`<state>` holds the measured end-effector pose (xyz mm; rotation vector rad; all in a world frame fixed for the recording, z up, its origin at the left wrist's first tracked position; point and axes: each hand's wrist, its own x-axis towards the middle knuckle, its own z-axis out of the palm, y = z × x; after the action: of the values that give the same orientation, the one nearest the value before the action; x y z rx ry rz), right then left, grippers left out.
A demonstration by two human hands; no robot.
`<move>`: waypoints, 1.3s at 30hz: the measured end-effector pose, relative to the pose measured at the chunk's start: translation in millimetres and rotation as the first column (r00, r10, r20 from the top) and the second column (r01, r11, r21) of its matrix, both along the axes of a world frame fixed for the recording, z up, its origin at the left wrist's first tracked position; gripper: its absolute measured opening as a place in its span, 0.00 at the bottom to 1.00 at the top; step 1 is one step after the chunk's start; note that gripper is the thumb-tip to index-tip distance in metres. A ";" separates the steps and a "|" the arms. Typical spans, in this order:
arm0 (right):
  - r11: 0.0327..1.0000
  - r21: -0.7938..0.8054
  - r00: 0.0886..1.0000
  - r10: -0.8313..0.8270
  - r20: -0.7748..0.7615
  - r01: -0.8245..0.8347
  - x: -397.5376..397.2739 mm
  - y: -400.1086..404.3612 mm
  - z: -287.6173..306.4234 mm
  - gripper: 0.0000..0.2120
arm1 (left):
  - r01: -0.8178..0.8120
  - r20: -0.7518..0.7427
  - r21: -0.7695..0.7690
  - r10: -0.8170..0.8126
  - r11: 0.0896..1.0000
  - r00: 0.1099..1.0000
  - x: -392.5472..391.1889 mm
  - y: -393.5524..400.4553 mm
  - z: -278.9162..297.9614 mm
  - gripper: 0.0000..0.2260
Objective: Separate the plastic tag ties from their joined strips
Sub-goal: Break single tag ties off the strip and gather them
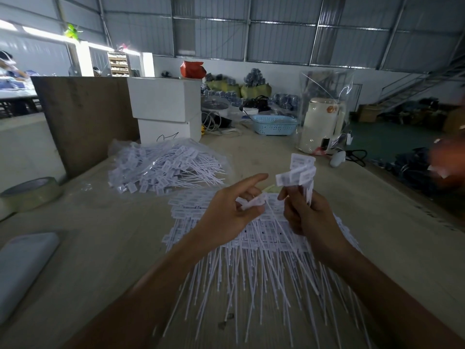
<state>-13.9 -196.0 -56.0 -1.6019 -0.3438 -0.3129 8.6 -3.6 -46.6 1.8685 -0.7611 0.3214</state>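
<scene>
While pinching a single tag tie (253, 202) between thumb and curled fingers, with the forefinger pointing free, left hand (232, 212) close beside right hand (305, 215), not touching. Right hand clamped round the stems of a small bunch of ties (298, 172), printed heads fanned out above the fist. Whether the pinched tie is already free of that bunch or joined to it by a thin web: cannot tell, blurred at the gap between the hands.

Directly beneath both hands, a spread heap of ties (251, 248) on the table (100, 248), stems running back toward the wrists. Beyond the left hand, a clear bag of ties (163, 165); far out past the left forearm, a roll of tape (30, 192).

Judged risks from here:
- Pulling sideways too hard, snapping the slim stem instead of the joint, since the stems look thin and whippy.
- Loosening the right-hand grip during the tug, letting the bunch slide and scatter into the heap below, mixing joined with separated pieces.
- Dropping the single tie onto the same heap, losing track of what is done.
- Catching long stems under the forearms and dragging the heap toward the near table edge.
</scene>
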 end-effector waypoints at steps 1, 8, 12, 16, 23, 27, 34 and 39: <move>1.000 0.013 1.000 -0.005 -0.011 0.005 -0.3 -0.4 1.8 0.15 | 0.001 0.003 -0.023 -0.001 1.000 1.000 0.3 -0.3 0.0 0.24; 0.985 -0.170 1.000 0.002 0.025 0.002 -6.6 3.0 5.6 0.16 | 0.092 -0.040 -0.144 -0.099 0.985 0.994 -2.8 -3.6 0.3 0.22; 0.979 -0.197 0.998 -0.053 0.033 0.059 -2.7 2.2 2.5 0.18 | 0.095 0.020 -0.139 -0.093 0.986 0.995 -3.1 -3.3 -0.1 0.18; 0.997 -0.077 0.999 -0.026 -0.019 0.024 -2.0 -0.2 2.3 0.24 | 0.065 0.108 -0.108 -0.054 0.992 0.993 -0.8 -0.9 0.6 0.14; 0.993 0.055 0.985 -0.092 -0.149 0.101 -0.8 -0.2 6.4 0.17 | -0.325 0.475 0.187 0.204 0.927 0.856 -3.8 2.7 -7.6 0.13; 0.995 0.067 0.985 -0.069 -0.160 0.080 0.2 -0.6 5.9 0.17 | -0.403 0.623 0.193 0.206 0.894 0.755 -3.9 1.9 -7.5 0.13; 0.999 0.017 0.998 -0.043 -0.052 0.044 3.6 -5.0 -0.6 0.18 | -0.425 0.640 0.166 0.230 0.890 0.733 -4.5 -0.1 -8.5 0.08; 0.999 -0.005 0.999 -0.038 -0.028 0.038 5.1 -7.4 -3.2 0.18 | -0.394 0.545 0.185 0.239 0.900 0.803 -5.4 -3.0 -9.2 0.09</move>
<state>-8.8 -203.4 -59.2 -1.6174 -0.2931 -0.3190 3.2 -6.6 -55.9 2.2274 -0.8739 1.0077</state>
